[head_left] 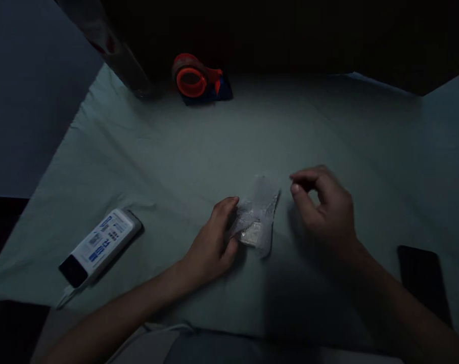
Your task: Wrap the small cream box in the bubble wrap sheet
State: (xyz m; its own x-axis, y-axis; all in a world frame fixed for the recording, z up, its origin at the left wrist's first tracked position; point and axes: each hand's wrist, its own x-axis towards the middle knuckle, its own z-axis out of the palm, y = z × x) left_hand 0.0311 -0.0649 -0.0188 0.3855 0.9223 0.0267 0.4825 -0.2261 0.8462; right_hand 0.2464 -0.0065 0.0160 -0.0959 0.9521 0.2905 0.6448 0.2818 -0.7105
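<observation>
A small flat item [251, 234] lies partly wrapped in cloudy, crinkled plastic that looks like bubble wrap [265, 199], near the middle of the cloth. My left hand [214, 242] grips the left edge of the wrap, thumb below and fingers above. What the item is cannot be made out through the plastic. To the right of the wrap and apart from it, my right hand [326, 207] is raised, with thumb and forefinger brought together in a pinch. Anything between those fingertips is too small or dark to name.
A red and blue tape dispenser [193, 81] stands at the back. On the left lies a white power bank-like device [100, 247] with a cable; a dark phone [424, 280] rests at the right. A large dark box-like shape [271, 35] bounds the far side of the pale green cloth [199, 151].
</observation>
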